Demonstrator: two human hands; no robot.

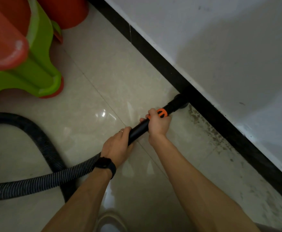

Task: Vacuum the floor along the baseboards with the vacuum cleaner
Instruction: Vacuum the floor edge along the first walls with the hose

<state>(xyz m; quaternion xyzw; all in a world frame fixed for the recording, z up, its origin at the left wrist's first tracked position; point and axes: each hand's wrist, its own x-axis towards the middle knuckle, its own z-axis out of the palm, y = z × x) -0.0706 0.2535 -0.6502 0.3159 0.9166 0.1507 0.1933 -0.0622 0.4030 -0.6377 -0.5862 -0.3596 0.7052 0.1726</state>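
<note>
We see the vacuum tube [139, 129] angled down to the floor [103, 77], its nozzle [180, 100] pressed against the black baseboard [153, 54] under the white wall [220, 39]. The right hand [158, 123] has its grip clenched around the tube just behind the orange collar [162, 113]; the left hand [116, 146] grasps the tube's rear end, where the ribbed hose [53, 176] joins. The nozzle's mouth is lost in shadow. Dark specks [209, 129] lie along the baseboard. 2 plastic stools [36, 64], green on red, are cut off at the left.
</note>
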